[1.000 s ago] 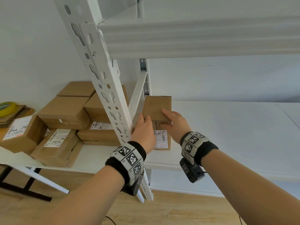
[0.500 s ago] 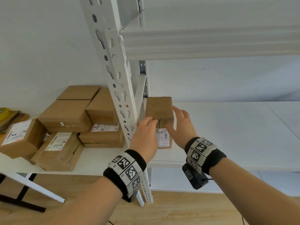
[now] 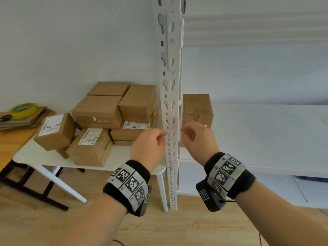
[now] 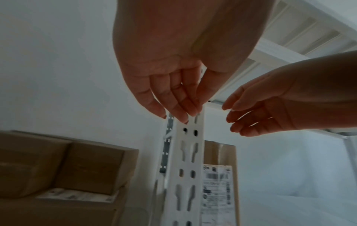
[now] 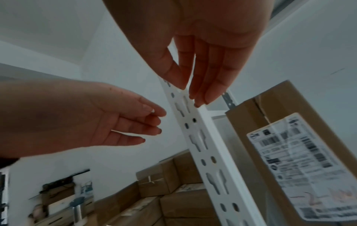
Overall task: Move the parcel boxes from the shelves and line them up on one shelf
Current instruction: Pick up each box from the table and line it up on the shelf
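Observation:
One brown parcel box (image 3: 197, 107) with a white label stands upright at the left end of the white shelf (image 3: 266, 139), just behind the slotted post (image 3: 171, 103). My left hand (image 3: 158, 137) hovers left of the post and my right hand (image 3: 189, 134) right of it, both in front of the box. Each hand is empty, with its fingers loosely bent. The left wrist view shows the box (image 4: 220, 175) behind the post (image 4: 185, 168), below my left fingers (image 4: 173, 105). In the right wrist view the box's label (image 5: 301, 165) faces me.
Several more brown parcel boxes (image 3: 106, 118) are piled on a white table (image 3: 44, 157) left of the rack. A yellow tape roll (image 3: 24, 109) lies on flat cardboard at the far left. Another white shelf (image 3: 257, 27) hangs overhead. Wooden floor lies below.
Both hands have let go of the box on the shelf and drawn back toward me. The box stays upright by the post. My view has swung left.

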`<move>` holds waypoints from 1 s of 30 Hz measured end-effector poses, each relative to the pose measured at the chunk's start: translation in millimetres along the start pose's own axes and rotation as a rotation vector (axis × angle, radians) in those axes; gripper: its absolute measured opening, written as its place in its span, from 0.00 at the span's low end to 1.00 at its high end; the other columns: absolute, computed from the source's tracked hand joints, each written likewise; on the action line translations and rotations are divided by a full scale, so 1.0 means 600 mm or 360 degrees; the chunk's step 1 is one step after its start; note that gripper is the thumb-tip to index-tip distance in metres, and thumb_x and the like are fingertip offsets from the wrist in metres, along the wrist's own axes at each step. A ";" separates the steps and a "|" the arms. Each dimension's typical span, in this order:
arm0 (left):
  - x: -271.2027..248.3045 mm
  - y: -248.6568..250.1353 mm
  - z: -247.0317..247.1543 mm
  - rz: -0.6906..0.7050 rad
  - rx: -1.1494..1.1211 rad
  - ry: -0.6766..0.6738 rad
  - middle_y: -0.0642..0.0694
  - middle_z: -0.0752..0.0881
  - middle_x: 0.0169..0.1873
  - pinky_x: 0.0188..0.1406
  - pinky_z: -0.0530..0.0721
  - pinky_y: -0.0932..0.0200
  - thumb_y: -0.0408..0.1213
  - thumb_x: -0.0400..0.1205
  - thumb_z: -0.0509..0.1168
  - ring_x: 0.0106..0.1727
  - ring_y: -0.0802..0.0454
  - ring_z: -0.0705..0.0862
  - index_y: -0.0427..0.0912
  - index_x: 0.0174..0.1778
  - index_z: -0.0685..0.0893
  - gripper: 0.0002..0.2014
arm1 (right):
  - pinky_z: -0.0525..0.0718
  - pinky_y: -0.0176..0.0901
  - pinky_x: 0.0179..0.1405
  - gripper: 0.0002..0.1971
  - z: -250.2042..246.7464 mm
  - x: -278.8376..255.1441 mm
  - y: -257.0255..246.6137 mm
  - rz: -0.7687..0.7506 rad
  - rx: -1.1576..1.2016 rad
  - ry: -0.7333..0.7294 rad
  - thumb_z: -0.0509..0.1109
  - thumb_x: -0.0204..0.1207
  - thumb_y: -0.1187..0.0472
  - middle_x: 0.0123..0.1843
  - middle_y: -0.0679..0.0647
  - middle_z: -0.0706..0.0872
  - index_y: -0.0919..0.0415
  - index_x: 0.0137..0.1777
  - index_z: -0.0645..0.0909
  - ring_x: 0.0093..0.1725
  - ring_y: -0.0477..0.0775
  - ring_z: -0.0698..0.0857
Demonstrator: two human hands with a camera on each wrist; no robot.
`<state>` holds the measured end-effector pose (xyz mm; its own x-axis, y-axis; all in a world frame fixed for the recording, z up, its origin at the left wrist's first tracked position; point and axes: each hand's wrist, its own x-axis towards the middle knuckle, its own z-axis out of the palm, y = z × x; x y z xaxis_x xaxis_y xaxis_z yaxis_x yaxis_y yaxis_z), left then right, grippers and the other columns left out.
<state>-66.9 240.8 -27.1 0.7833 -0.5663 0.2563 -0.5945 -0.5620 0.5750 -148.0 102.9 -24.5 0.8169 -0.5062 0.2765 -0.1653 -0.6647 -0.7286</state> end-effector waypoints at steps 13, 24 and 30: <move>-0.003 -0.120 -0.125 -0.0353 0.0185 0.0224 0.54 0.85 0.52 0.49 0.76 0.63 0.40 0.84 0.59 0.51 0.57 0.81 0.50 0.59 0.84 0.11 | 0.81 0.30 0.42 0.07 0.100 0.030 -0.106 -0.0229 0.0289 -0.0303 0.64 0.77 0.63 0.41 0.42 0.83 0.53 0.51 0.82 0.41 0.38 0.81; 0.143 -0.347 -0.239 -0.0509 -0.0026 0.0111 0.48 0.81 0.64 0.59 0.74 0.61 0.41 0.83 0.61 0.59 0.56 0.80 0.45 0.70 0.77 0.18 | 0.79 0.34 0.46 0.13 0.317 0.181 -0.187 0.0020 0.0176 -0.0344 0.63 0.76 0.63 0.52 0.47 0.83 0.53 0.60 0.79 0.49 0.45 0.81; 0.256 -0.467 -0.269 -0.0739 -0.0089 0.0017 0.41 0.72 0.73 0.62 0.75 0.56 0.43 0.82 0.63 0.61 0.50 0.78 0.38 0.77 0.67 0.27 | 0.72 0.37 0.58 0.28 0.415 0.254 -0.215 0.0417 -0.0011 -0.0547 0.66 0.77 0.59 0.73 0.56 0.73 0.60 0.77 0.64 0.69 0.54 0.75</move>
<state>249.3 408.5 -23.5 0.9662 -0.2561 -0.0299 -0.1703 -0.7211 0.6716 135.6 248.2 -44.7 0.8833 -0.4466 -0.1427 -0.3941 -0.5424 -0.7419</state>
